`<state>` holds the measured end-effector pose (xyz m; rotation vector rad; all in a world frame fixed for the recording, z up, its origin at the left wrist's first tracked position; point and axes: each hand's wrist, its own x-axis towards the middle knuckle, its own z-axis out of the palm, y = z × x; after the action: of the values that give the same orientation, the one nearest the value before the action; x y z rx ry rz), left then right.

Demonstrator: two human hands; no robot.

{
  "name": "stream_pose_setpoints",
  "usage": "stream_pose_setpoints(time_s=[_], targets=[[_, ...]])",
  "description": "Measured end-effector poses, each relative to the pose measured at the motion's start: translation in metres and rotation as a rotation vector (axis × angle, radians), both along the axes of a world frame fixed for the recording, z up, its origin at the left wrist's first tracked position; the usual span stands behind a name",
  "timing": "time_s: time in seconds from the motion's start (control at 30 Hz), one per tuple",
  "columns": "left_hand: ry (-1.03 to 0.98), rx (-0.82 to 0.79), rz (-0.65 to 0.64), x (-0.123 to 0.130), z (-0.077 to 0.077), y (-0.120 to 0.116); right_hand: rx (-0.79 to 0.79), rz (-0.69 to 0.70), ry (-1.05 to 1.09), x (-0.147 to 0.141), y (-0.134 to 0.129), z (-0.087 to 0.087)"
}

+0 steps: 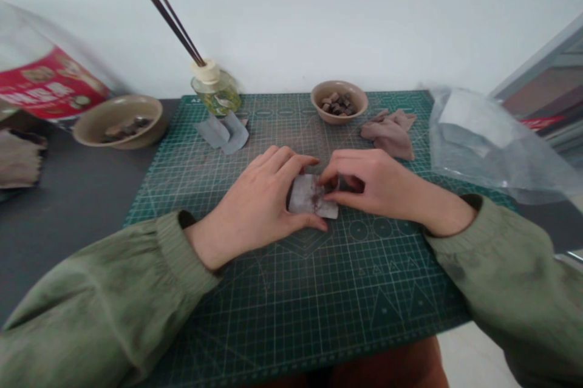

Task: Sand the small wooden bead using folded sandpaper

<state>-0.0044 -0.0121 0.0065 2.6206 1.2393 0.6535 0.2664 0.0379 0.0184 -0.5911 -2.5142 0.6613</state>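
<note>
In the head view, a small pale paper square [306,197] marked with dark stains is gripped at its edges by the left hand [257,200] and right hand [371,184], held close together over a green gridded cutting mat [364,282]. A bowl of dark chunks [339,102] is set beyond, near a crumpled mauve cloth [389,134].
</note>
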Motion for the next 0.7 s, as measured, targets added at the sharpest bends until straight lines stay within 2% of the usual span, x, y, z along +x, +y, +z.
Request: stream_pose_setpoints(time_s=[0.17, 0.3, 0.53, 0.7], targets=[[0.026, -0.024, -0.106, -0.0023, 0.0076, -0.0032, -0.077, -0.02, 0.098, -0.003, -0.0016, 0.0015], [0.0, -0.039, -0.085, -0.0022, 0.0072, -0.004, -0.141, -0.032, 0.094, -0.0034, -0.002, 0.0026], [-0.003, -0.029, -0.012, -0.0021, 0.0028, -0.0026, 0.055, -0.018, 0.034, -0.0025, -0.0018, 0.0006], [0.014, -0.032, -0.024, -0.0029, 0.0024, -0.0011, 0.05, -0.011, -0.054, -0.0015, 0.0023, -0.0054]])
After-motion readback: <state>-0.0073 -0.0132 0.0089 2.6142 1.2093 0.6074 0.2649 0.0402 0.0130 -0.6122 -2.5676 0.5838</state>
